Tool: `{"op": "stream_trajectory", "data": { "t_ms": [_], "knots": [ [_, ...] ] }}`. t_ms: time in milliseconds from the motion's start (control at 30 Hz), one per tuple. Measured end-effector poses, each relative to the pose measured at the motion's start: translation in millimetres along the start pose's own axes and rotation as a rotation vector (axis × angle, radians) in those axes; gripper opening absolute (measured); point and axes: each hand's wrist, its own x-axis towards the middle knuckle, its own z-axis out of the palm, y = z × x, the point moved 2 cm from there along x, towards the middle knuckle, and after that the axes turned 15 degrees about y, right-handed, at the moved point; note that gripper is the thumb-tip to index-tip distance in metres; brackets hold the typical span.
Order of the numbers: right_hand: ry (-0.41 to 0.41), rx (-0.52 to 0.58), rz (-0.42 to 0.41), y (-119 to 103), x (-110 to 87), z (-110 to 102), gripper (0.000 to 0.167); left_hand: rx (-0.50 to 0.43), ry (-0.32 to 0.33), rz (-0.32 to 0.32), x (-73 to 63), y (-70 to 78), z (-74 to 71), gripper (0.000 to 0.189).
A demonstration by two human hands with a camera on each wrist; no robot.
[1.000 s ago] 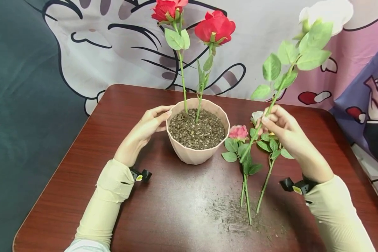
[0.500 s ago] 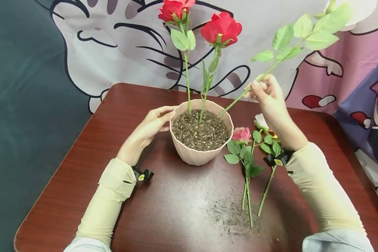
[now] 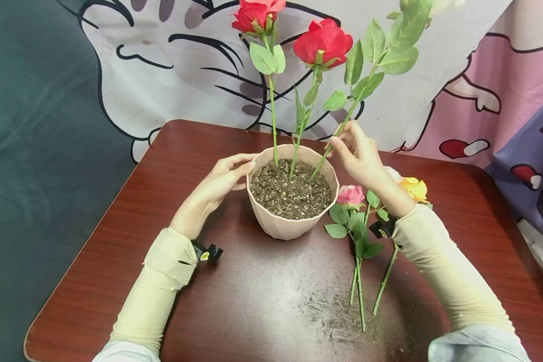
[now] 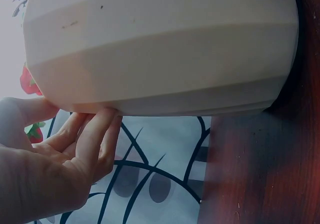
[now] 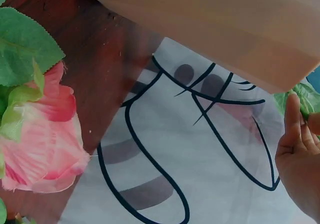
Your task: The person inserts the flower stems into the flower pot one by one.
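Note:
A pale pink faceted flowerpot (image 3: 280, 229) full of dark soil (image 3: 294, 198) stands on the table. My left hand (image 3: 214, 186) holds its left rim, thumb on the edge and fingers against the outer wall, as the left wrist view also shows. Two red roses (image 3: 323, 44) stand upright in the soil. My right hand (image 3: 359, 153) pinches the stem of a white rose (image 3: 398, 59) just above the pot's right rim. The stem leans right, its lower end at the soil; how deep it sits I cannot tell. Its bloom is mostly cut off at the top.
Right of the pot lie a pink rose (image 3: 350, 196), a yellow rose (image 3: 414, 188) and a white rose (image 3: 392, 174), partly hidden by the right forearm. Soil crumbs (image 3: 335, 311) dot the brown table (image 3: 95, 261). A cartoon-cat cloth (image 3: 154, 90) hangs behind.
My right hand has carried the white rose leftward from above the lying flowers, and its stem's lower end is now inside the pot at the soil. The left hand keeps its hold.

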Motion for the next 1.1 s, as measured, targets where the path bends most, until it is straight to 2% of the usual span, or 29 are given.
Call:
{"op": "stream_trajectory", "data": {
  "t_ms": [133,233,467,600,900,1000,1100],
  "knots": [
    [-0.065,-0.038,-0.051,-0.8,-2.0,4.7,0.012,-0.006,0.002,0.003,-0.5,0.2,-1.1,0.039],
    [-0.096,-0.041,-0.029,-4.7,-4.9,11.4,0.01,-0.013,0.007,0.003,-2.0,0.3,-3.7,0.039],
    [-0.124,-0.032,-0.004,12.6,-10.6,21.5,0.008,-0.012,-0.01,0.004,-1.7,0.1,-3.1,0.039],
    [-0.137,-0.034,0.021,14.1,-11.0,23.4,0.009,-0.009,-0.01,0.006,-0.2,-1.2,-4.0,0.039],
    [-0.114,-0.007,0.04,13.0,-16.1,23.0,0.016,-0.014,0.013,-0.009,-1.6,0.4,-2.4,0.038],
    [-0.065,-0.022,0.018,10.9,-18.5,23.1,0.021,-0.01,0.018,-0.015,-2.5,1.3,-1.9,0.038],
    [0.027,-0.058,-0.014,9.0,-21.4,21.3,0.03,-0.008,0.02,-0.015,-2.8,2.5,-0.9,0.037]
  ]
}}
